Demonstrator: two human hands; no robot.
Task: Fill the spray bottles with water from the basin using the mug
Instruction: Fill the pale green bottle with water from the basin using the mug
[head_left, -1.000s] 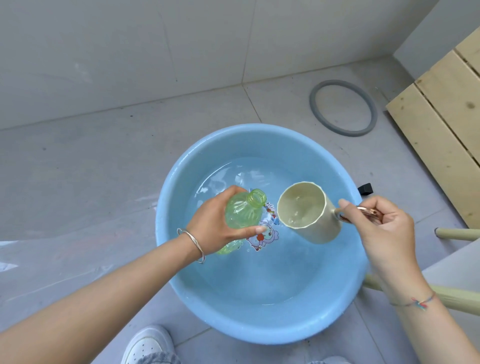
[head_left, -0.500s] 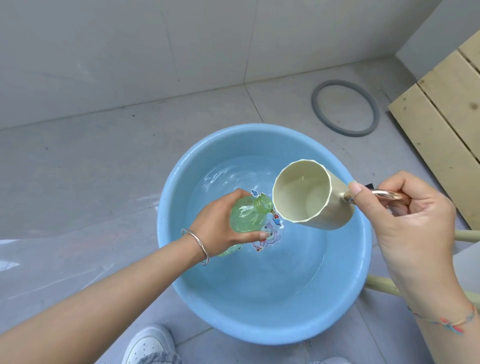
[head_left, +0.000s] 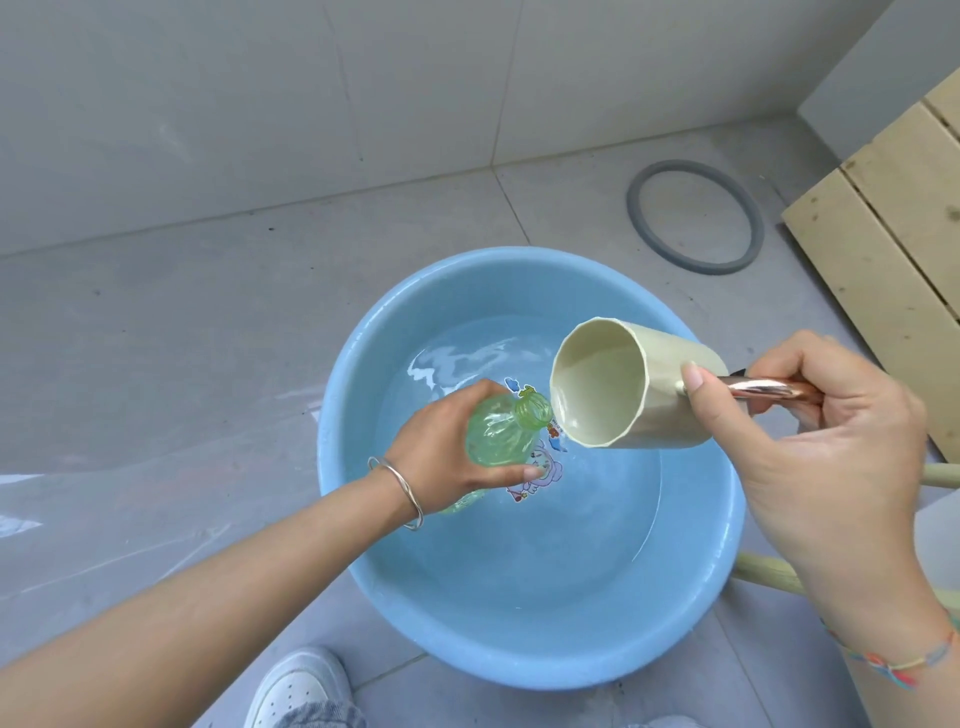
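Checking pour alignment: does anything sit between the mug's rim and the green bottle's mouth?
No: in the head view the rim of the mug meets the mouth of the green bottle, touching or nearly.

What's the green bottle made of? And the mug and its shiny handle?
The green bottle looks like thin clear plastic: you see through it. The mug looks like matte cream plastic or ceramic; hard to tell. Its handle looks like polished copper-coloured metal, since it mirrors light.
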